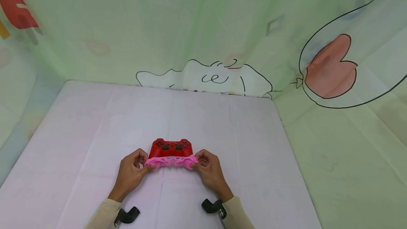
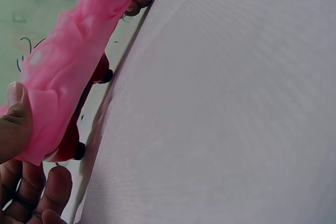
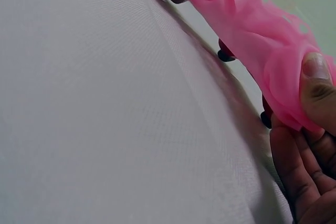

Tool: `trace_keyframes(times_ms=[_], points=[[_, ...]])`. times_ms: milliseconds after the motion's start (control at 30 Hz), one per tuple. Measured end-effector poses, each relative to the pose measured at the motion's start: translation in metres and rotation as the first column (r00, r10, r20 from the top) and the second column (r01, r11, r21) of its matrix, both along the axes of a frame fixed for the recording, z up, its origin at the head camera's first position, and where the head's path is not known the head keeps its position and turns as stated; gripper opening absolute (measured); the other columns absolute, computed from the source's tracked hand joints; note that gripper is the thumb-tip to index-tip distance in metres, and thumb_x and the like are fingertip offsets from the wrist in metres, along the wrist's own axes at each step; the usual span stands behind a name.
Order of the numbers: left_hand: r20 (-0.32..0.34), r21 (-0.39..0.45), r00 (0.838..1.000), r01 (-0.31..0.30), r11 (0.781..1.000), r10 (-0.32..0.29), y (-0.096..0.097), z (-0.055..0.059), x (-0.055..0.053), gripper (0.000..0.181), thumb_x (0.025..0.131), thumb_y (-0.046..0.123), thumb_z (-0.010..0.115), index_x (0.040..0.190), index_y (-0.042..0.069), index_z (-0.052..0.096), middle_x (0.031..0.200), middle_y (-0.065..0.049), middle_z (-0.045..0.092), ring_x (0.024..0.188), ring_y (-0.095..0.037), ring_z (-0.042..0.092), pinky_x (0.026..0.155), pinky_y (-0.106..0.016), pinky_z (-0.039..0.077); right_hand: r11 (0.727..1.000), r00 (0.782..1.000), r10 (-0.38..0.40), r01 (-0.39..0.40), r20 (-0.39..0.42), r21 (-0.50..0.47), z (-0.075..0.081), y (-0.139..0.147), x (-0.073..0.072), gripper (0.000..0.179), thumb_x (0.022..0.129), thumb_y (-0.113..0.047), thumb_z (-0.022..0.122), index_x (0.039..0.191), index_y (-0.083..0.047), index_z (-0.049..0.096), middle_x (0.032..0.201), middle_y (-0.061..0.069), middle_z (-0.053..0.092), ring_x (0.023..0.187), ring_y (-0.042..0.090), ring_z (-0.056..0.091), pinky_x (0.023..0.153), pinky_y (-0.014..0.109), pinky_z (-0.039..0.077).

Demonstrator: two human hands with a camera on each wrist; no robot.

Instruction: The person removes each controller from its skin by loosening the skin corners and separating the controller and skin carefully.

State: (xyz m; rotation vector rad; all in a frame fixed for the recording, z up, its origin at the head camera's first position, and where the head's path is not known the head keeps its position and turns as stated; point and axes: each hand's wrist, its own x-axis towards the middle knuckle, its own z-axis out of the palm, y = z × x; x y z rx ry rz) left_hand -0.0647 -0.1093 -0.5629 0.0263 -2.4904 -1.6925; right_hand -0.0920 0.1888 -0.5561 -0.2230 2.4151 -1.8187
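A red game controller point(image 1: 171, 148) with dark thumbsticks and buttons is in the middle of the head view. A soft pink silicone cover point(image 1: 172, 161), wrinkled and bunched, covers its near side and grips. My left hand point(image 1: 133, 167) pinches the left end of the cover between thumb and fingers. At the right end my right hand point(image 1: 210, 169) pinches the cover the same way. In the left wrist view the thumb presses on the pink cover point(image 2: 68, 66), and red parts of the controller point(image 2: 65, 145) show beneath it. The controller's grips are hidden inside the cover.
A white cloth-covered table point(image 1: 203, 116) lies under the hands. Green printed curtains point(image 1: 159, 27) rise behind and at both sides, with a drawn heart balloon point(image 1: 332, 70) at the right. Dark wrist devices point(image 1: 128, 216) sit at both sleeves.
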Motion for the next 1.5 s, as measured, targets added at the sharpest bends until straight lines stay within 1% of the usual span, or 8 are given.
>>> trace_keyframes(times_ms=[233,400,633,800,900,1033,1333,1500], points=[[0.006,0.009,1.0,0.004,1.0,-0.004,-0.0003,-0.0011,0.0007,0.034,0.078,0.021,0.097,0.087,0.02,0.064,0.076,0.003,0.06,0.068,-0.009,0.05,0.06,-0.024,0.04,1.0,1.0,0.013,-0.013,-0.005,0.01,-0.0004,-0.0022,-0.0004,0.022,0.087,-0.002,0.086,0.098,-0.008,0.068,0.089,0.005,0.066,0.077,0.011,0.063,0.071,0.019,0.055],[0.022,-0.013,1.0,0.001,1.0,-0.001,-0.0005,-0.0008,0.0022,0.033,0.078,0.017,0.096,0.09,0.02,0.065,0.078,0.004,0.06,0.068,-0.01,0.05,0.06,-0.024,0.041,1.0,1.0,0.011,-0.011,-0.001,0.022,-0.0001,-0.0023,-0.0005,0.022,0.087,0.001,0.084,0.098,-0.009,0.068,0.089,0.005,0.067,0.077,0.011,0.064,0.072,0.019,0.056],[0.01,-0.005,1.0,0.005,1.0,-0.005,-0.0017,-0.001,0.0028,0.033,0.078,0.015,0.096,0.09,0.022,0.066,0.077,0.005,0.061,0.068,-0.01,0.051,0.06,-0.024,0.041,1.0,1.0,0.019,-0.019,-0.007,0.006,-0.0013,-0.0001,-0.0017,0.021,0.087,-0.001,0.084,0.098,-0.007,0.068,0.091,0.006,0.068,0.078,0.012,0.065,0.072,0.019,0.057],[0.009,0.001,1.0,-0.01,1.0,0.01,-0.0011,0.0013,0.005,0.033,0.077,0.016,0.097,0.09,0.021,0.067,0.078,0.004,0.062,0.068,-0.01,0.05,0.059,-0.024,0.041,1.0,1.0,0.027,-0.027,-0.003,0.001,-0.0002,-0.001,-0.0014,0.023,0.086,-0.002,0.086,0.1,-0.005,0.068,0.092,0.008,0.067,0.077,0.011,0.064,0.071,0.019,0.057],[0.005,0.001,1.0,-0.024,1.0,0.024,-0.0005,0.0025,0.0061,0.033,0.076,0.016,0.097,0.089,0.021,0.067,0.077,0.004,0.061,0.066,-0.01,0.048,0.058,-0.025,0.04,1.0,1.0,0.026,-0.026,-0.004,0.014,0.0002,-0.0017,-0.0008,0.023,0.086,-0.003,0.086,0.1,-0.007,0.068,0.091,0.007,0.066,0.076,0.01,0.064,0.071,0.019,0.056],[-0.008,-0.003,1.0,-0.024,1.0,0.024,-0.0003,0.0023,0.0061,0.033,0.076,0.014,0.097,0.089,0.022,0.067,0.077,0.005,0.062,0.065,-0.01,0.047,0.058,-0.025,0.039,0.999,1.0,0.016,-0.015,-0.016,0.047,0.0003,-0.0024,0.0,0.023,0.087,-0.004,0.086,0.099,-0.009,0.068,0.091,0.005,0.066,0.077,0.011,0.064,0.072,0.019,0.057],[-0.016,-0.001,1.0,0.025,1.0,-0.025,-0.0011,0.001,0.0054,0.034,0.076,0.012,0.096,0.088,0.024,0.067,0.077,0.006,0.061,0.068,-0.01,0.05,0.061,-0.024,0.04,0.998,1.0,0.001,-0.003,0.023,0.065,0.0014,-0.0044,0.0043,0.022,0.087,0.0,0.085,0.098,-0.011,0.069,0.094,0.005,0.068,0.081,0.016,0.068,0.079,0.021,0.058],[-0.02,-0.027,0.998,0.05,0.998,-0.051,-0.0012,0.0016,0.0064,0.032,0.078,0.012,0.095,0.09,0.023,0.068,0.078,0.007,0.062,0.073,-0.01,0.055,0.064,-0.021,0.042,0.992,1.0,0.01,-0.013,0.026,0.126,0.0011,-0.0042,0.0074,0.021,0.089,-0.003,0.084,0.099,-0.015,0.07,0.098,0.002,0.069,0.087,0.015,0.07,0.085,0.02,0.058]])
